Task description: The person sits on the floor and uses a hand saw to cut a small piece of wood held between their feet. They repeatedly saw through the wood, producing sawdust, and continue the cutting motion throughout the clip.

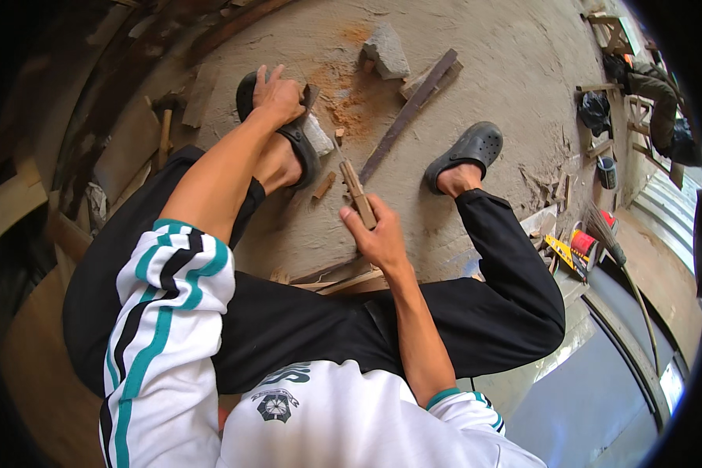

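- The person is sitting low on a dusty floor (pixel 476 70), knees apart, wearing dark clogs.
- The right hand (pixel 376 234) is closing its fingers around the wooden handle of a thin knife (pixel 352 181). The blade end is pointing up and away, toward the left foot.
- The left hand (pixel 277 97) is reaching out to the left clog. Its fingers are curling down over a small pale block (pixel 317 136) lying by that clog. I cannot tell how tightly it is gripping.
- I think the carving work is only in its early part. The block is looking rough and plain, and the knife is sitting near it but not touching it.
- A small wood offcut (pixel 324 186) is lying between the feet, so some cutting seems done. Orange dust (pixel 349 86) is spreading on the floor near a grey stone chunk (pixel 385 50).
- A long flat wood strip (pixel 409 113) is lying slanted between the feet.
- Containers: a red can (pixel 583 242) is standing at the right, beside a broom (pixel 605 230). A dark cup-shaped tin (pixel 607 172) is standing farther up. I cannot see what is inside either one.
- Another person (pixel 657 97) is crouching far off at the top right.
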Available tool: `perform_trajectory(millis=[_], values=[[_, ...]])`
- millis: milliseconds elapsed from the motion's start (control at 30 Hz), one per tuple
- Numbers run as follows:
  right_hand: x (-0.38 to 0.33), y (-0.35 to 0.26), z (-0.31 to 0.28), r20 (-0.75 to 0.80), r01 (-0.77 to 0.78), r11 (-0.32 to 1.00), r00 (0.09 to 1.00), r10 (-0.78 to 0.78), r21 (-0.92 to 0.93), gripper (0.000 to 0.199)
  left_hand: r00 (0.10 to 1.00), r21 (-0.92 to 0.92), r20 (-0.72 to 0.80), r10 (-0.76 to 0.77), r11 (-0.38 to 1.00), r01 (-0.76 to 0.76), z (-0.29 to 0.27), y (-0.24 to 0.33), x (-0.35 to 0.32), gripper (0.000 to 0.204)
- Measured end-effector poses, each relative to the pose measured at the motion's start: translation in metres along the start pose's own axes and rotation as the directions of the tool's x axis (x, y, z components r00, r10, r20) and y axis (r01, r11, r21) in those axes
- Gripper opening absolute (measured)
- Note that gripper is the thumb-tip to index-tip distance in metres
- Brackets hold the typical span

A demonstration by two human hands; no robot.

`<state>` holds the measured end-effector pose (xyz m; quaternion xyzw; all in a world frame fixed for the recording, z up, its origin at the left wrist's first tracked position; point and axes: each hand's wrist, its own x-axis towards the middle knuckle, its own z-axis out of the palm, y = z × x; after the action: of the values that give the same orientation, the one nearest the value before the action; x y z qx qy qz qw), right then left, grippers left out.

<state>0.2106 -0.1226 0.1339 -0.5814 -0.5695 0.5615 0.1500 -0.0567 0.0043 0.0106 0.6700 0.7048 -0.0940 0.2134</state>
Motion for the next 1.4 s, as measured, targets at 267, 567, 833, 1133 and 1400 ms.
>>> perform_trajectory(millis=[267, 567, 833, 1133, 1400], values=[[0.007, -0.036, 0.006, -0.037, -0.041, 0.999, 0.999, 0.040, -0.035, 0.050, 0.998, 0.017, 0.009, -0.068, 0.998, 0.068, 0.007, -0.004, -0.002, 0.046], [0.015, -0.052, 0.018, -0.106, -0.071, 0.995, 0.992, 0.063, -0.071, 0.049, 0.994, -0.074, 0.044, -0.101, 0.992, 0.104, 0.009, -0.003, 0.016, 0.039], [0.013, -0.038, 0.017, -0.099, -0.161, 0.986, 0.983, 0.157, -0.033, 0.048, 0.994, -0.131, 0.070, -0.079, 0.987, 0.088, 0.007, -0.009, 0.024, 0.035], [0.019, -0.039, 0.012, -0.081, -0.204, 0.979, 0.976, 0.203, -0.005, 0.047, 0.990, -0.091, 0.071, -0.122, 0.988, 0.128, 0.021, -0.006, 0.030, 0.038], [0.021, -0.022, 0.020, -0.073, -0.110, 0.994, 0.991, 0.111, 0.022, 0.047, 0.957, -0.050, 0.176, -0.229, 0.969, 0.241, 0.003, 0.006, 0.026, 0.044]])
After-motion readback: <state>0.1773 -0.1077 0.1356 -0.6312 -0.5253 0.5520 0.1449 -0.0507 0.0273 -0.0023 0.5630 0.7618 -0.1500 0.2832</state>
